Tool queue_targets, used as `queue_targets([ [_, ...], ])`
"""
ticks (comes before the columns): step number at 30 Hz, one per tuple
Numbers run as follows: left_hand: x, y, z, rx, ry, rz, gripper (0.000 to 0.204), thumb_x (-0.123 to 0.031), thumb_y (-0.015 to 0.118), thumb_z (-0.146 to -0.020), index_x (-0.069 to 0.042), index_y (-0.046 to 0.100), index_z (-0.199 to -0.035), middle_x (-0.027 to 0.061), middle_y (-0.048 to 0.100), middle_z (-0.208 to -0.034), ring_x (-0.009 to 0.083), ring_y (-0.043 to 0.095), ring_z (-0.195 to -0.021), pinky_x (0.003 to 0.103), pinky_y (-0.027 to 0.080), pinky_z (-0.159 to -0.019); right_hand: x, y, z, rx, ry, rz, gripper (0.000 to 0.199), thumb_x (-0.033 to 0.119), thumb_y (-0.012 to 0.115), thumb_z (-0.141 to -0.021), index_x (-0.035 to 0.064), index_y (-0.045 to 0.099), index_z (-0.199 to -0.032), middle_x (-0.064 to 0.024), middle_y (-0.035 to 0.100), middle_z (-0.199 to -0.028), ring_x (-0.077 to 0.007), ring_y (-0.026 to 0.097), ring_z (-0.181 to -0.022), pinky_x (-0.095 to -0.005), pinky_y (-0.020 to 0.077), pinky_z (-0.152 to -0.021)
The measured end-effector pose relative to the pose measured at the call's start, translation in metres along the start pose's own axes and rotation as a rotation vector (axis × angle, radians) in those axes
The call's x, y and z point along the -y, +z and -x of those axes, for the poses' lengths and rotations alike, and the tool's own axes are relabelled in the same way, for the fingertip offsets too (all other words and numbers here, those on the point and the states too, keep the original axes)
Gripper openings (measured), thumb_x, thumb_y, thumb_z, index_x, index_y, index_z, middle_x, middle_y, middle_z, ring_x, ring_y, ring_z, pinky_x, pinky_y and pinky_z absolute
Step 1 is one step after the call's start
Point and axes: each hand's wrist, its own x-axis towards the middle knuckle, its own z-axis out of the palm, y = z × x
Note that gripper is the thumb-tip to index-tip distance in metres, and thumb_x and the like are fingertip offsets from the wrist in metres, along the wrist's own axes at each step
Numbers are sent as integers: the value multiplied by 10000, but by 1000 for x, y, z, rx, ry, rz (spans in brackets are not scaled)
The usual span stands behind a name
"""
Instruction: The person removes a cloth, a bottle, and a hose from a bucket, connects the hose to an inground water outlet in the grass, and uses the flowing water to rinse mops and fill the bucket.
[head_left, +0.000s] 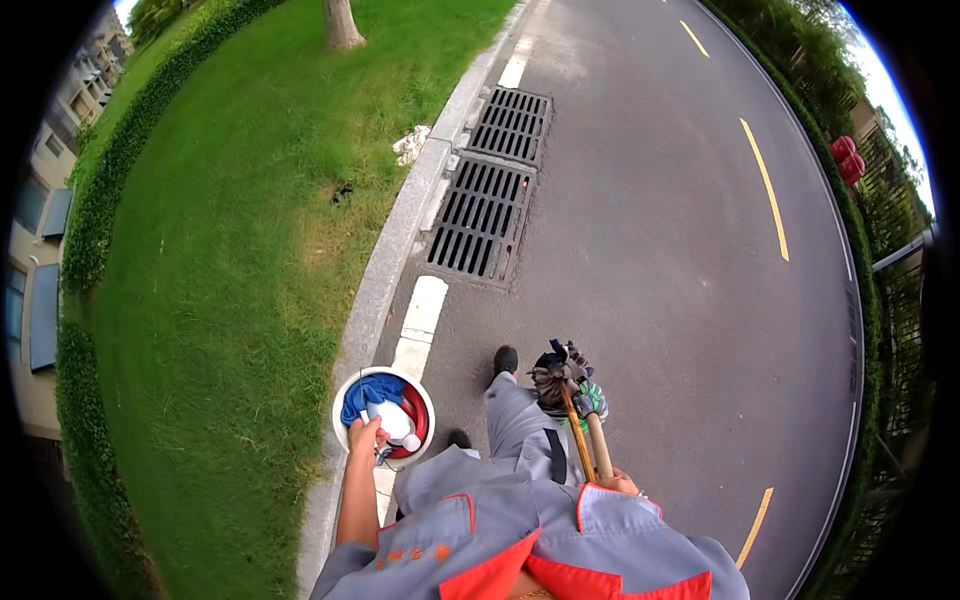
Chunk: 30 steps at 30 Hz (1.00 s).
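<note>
My left hand (367, 438) is closed round the handle of a round white bucket (430, 405), which hangs over the kerb line. Inside the bucket lie a blue cloth (368, 392), a white bottle (395, 422) and something red and curved (416, 405). My right hand (620, 483), partly hidden by my jacket, grips two wooden handles (598, 445) at my right side. Beyond them, a mop head of dark cloth strips (560, 375) points forward. Next to it shows a bundle with green strands (594, 400), whose kind I cannot make out.
Two slotted drain grates (480, 218) lie in the road along the stone kerb (385, 260). A crumpled whitish scrap (411, 145) and a small dark clump (342, 193) lie on the grass (220, 270). Grey asphalt (660, 250) stretches ahead to a far hedge. A tree trunk (342, 25) stands ahead left.
</note>
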Motion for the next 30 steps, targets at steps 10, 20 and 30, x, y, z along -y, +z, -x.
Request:
queue_targets([
  [10,-220,189,-207,83,-26,-61,173,-208,623,-879,-91,510,-938,27,582,-674,123,588,-529,231,396,-428,390,115,-296,162,-68,253,412,-66,567,-770,-47,414,-1151,-223,658,-889,-292,686,-746,-398,592,-626],
  [20,-351,386,-387,237,12,-64,260,-329,559,-931,-75,507,-924,40,597,-719,148,618,-638,264,453,-548,674,219,-480,204,-159,405,479,43,614,-802,2,368,-1212,-190,654,-937,-245,684,-741,-368,582,-599],
  [30,-293,494,-581,226,-121,-59,306,-404,507,-950,-102,508,-903,47,626,-773,180,657,-727,305,510,-632,585,106,-779,-424,-146,1189,481,151,602,-808,-3,450,-1237,-251,631,-1034,-366,631,-948,-424,495,-845],
])
